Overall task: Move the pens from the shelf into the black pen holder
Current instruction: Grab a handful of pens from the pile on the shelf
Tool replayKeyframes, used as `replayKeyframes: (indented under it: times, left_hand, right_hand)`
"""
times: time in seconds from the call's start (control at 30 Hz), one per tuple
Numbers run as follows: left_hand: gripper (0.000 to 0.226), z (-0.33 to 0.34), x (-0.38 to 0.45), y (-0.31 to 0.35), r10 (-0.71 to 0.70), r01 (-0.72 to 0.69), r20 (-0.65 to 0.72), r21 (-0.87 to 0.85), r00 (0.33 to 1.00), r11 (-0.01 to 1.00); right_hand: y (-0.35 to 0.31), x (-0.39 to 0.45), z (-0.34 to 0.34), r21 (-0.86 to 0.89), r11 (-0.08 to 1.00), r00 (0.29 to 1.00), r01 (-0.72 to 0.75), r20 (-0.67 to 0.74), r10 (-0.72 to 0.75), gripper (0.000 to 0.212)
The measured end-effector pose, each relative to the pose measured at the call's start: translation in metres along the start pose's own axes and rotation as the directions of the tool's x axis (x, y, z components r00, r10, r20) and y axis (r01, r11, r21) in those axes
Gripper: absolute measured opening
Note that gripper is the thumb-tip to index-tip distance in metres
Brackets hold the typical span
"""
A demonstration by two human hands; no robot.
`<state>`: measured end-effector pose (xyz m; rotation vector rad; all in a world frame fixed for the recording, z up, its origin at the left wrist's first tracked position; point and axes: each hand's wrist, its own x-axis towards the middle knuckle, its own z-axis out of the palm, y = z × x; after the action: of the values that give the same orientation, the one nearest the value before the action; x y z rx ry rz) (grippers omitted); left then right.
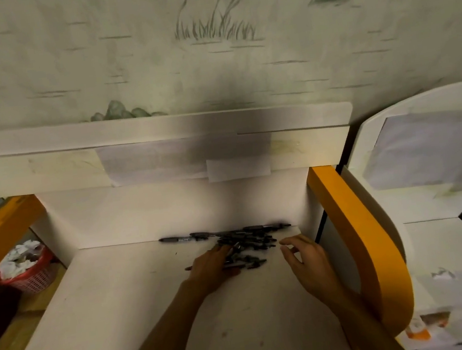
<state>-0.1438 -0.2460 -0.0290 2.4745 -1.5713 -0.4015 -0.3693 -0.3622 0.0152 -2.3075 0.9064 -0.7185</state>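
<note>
- The pens (241,239) lie in a loose dark heap on the white shelf (123,306), near its back wall and somewhat to the right. Some lie across the others, and a few stretch in a row along the back edge.
- The left hand (212,268) rests on the near left part of the heap, palm down. Its fingers reach over several pens and touch them. I cannot tell if they already close around any pen, because the hand hides its own fingertips. It looks like a gathering move, to collect many pens together.
- The right hand (302,256) hovers just beside the heap on its right side. The fingers are apart and lightly bent, and it holds nothing. I think it waits there to stop pens from rolling away, or to take some from that side.
- The black pen holder is not in view, so I cannot say where the pens must go.
- My judgement: the task is at its beginning, since the heap is on the shelf and no pen is lifted yet.
- A risk: the pens are thin and round, so a big bunch can slip out of the hand.
- At the left, below the shelf, stands a red basket (31,274) with crumpled paper.
</note>
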Motion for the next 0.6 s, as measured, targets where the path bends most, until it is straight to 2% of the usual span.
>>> replayKeyframes:
  times: [0.2, 0.43, 0.6]
  left_hand:
    - [0.07, -0.013, 0.003, 0.001, -0.002, 0.004, 0.049, -0.053, 0.999, 0.999]
    - [0.058, -0.019, 0.002, 0.004, 0.051, -0.062, 0.088, 0.127, 0.995, 0.99]
    - [0.043, -0.01, -0.005, 0.006, 0.022, -0.051, 0.128, 0.232, 0.992, 0.971]
  right_hand:
    - [-0.003, 0.002, 0.005, -0.005, 1.0, 1.0, 0.004, 0.026, -0.004, 0.022]
    - [-0.006, 0.0, 0.011, -0.012, 1.0, 0.999, -0.002, 0.046, 0.003, 0.025]
    - [-0.008, -0.001, 0.012, -0.032, 0.999, 0.999, 0.003, 0.042, -0.002, 0.025]
